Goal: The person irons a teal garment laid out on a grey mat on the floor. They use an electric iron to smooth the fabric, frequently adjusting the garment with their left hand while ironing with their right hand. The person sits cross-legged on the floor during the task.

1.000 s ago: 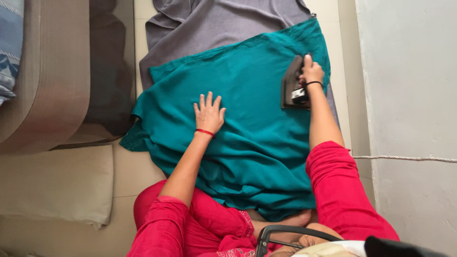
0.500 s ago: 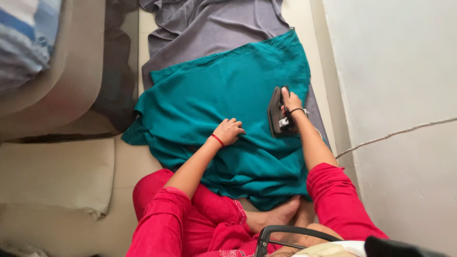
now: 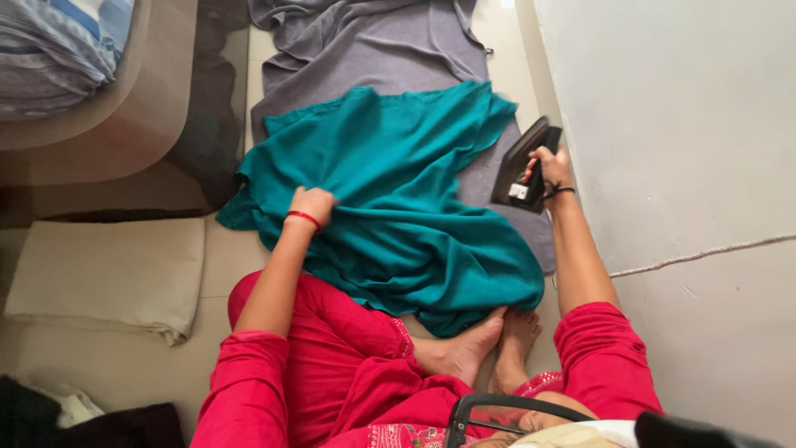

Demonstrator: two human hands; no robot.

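Since the earlier frame the iron (image 3: 526, 166) has left the teal cloth (image 3: 390, 199), now bunched on the grey sheet (image 3: 365, 41). Right hand (image 3: 549, 170) clenches its handle beside the cloth; left hand (image 3: 311, 203) grips the soft, light fabric's left edge.

Soft, even daylight fills the scene, brightest on the white wall (image 3: 680, 124). No hard glare. Deep shadow lies under the sofa (image 3: 116, 141), left of the teal cloth (image 3: 390, 191). The cloth's far edge shows motion blur. The near bottom edge is out of focus.
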